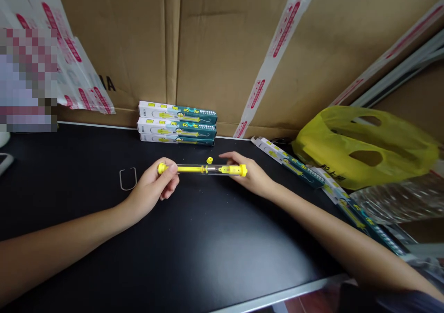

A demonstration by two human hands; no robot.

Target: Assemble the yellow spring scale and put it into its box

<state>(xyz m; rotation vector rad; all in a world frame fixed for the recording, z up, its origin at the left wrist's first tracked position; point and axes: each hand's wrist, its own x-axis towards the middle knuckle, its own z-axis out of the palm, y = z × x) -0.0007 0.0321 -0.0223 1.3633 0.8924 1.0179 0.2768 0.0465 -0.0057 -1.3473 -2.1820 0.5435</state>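
Observation:
My left hand (157,181) grips the left end of a clear tubular spring scale (189,169), its thumb pressed on the yellow end piece. The tube lies level across the view, with yellow parts and a metal spring inside. Behind its right end is my right hand (251,176), fingers apart, the index finger stretched leftward; whether it touches the tube I cannot tell. A small yellow cap (210,160) sits on the table just beyond the tube. Left of my left hand lies a bent metal wire hook (128,179).
Several printed boxes (177,130) are stacked against a taped cardboard wall (222,49). More such boxes (294,162) lie to the right, beside a yellow plastic bag (360,142) and a clear plastic bottle (398,197). The black table (208,243) ends at a pale front edge.

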